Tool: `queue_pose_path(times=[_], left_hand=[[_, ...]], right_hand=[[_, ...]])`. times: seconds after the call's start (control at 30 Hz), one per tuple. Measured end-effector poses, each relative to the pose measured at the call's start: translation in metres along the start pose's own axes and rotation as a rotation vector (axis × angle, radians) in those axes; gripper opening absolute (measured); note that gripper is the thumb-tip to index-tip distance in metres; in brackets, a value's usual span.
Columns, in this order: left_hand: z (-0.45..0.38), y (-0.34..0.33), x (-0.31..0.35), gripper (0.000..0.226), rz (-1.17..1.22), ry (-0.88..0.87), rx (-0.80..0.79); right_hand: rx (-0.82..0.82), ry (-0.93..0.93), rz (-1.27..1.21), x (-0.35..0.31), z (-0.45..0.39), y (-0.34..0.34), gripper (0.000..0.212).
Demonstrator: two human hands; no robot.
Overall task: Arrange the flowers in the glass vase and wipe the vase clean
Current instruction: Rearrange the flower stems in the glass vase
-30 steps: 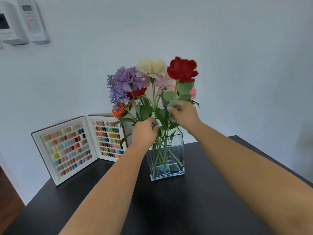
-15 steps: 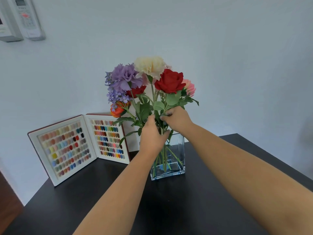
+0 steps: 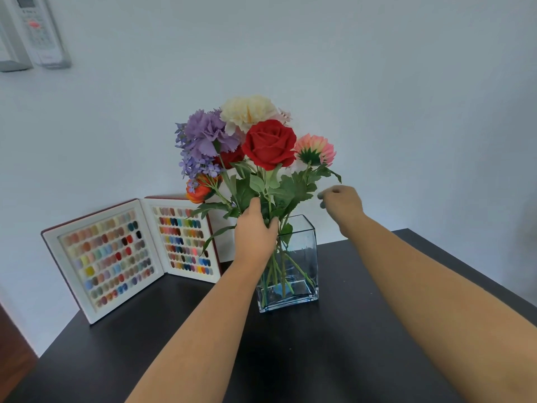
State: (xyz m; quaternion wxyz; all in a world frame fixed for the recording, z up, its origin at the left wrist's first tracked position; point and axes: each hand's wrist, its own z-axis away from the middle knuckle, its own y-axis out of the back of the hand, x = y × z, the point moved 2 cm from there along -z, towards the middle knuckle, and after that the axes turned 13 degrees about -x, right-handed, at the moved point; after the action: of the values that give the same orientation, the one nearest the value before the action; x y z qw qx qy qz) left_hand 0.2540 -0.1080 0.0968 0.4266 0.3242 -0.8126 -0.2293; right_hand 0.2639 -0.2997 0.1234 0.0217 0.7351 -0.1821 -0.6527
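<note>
A square glass vase stands on the black table with a bunch of flowers in it. A red rose sits front and centre, with a purple bloom, a cream bloom and a pink one around it. My left hand is closed around the stems just above the vase's rim. My right hand hovers to the right of the leaves, fingers loosely curled, holding nothing. The green stems show through the glass.
An open sample book of coloured nail tips stands against the wall left of the vase. A remote control hangs in a wall holder at the top left. The table's left edge drops to a wooden floor.
The red rose has gone down into the bunch. My right hand has let go of its stem and moved off to the right. My left hand stays on the stems.
</note>
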Motion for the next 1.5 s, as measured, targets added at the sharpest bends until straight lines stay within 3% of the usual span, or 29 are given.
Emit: queue_pose_path(times=[0.1,0.2,0.27,0.47,0.57,0.73,0.93,1.27,1.5], left_hand=[[-0.001,0.002,-0.001,0.035,0.008,0.013,-0.010],[-0.002,0.003,-0.003,0.033,0.009,0.007,-0.010],[-0.001,0.004,-0.005,0.030,0.013,0.000,-0.005],[-0.001,0.006,-0.007,0.028,-0.003,-0.027,-0.020],[-0.001,0.006,-0.008,0.028,-0.019,-0.027,-0.022],[-0.003,0.007,-0.007,0.029,-0.058,-0.040,-0.049],[-0.005,0.008,-0.007,0.032,-0.066,-0.013,-0.071],[-0.008,0.009,-0.007,0.038,-0.049,-0.011,-0.110],[-0.009,0.004,0.000,0.039,-0.020,-0.029,-0.117]], right_hand=[[-0.200,-0.151,-0.068,0.005,-0.009,-0.007,0.019],[-0.393,-0.168,-0.076,-0.009,-0.012,-0.025,0.030],[-0.446,-0.123,-0.100,-0.016,-0.016,-0.035,0.012],[-0.323,0.041,-0.144,-0.020,-0.025,-0.038,0.031],[-0.271,0.124,-0.013,-0.023,-0.021,-0.026,0.015],[-0.203,0.196,0.090,-0.040,-0.017,0.000,0.019],[-0.216,0.240,0.246,-0.057,-0.006,0.001,0.019],[-0.173,0.233,-0.128,-0.076,-0.010,0.034,0.015],[-0.289,0.192,0.112,-0.053,-0.007,-0.003,0.014]])
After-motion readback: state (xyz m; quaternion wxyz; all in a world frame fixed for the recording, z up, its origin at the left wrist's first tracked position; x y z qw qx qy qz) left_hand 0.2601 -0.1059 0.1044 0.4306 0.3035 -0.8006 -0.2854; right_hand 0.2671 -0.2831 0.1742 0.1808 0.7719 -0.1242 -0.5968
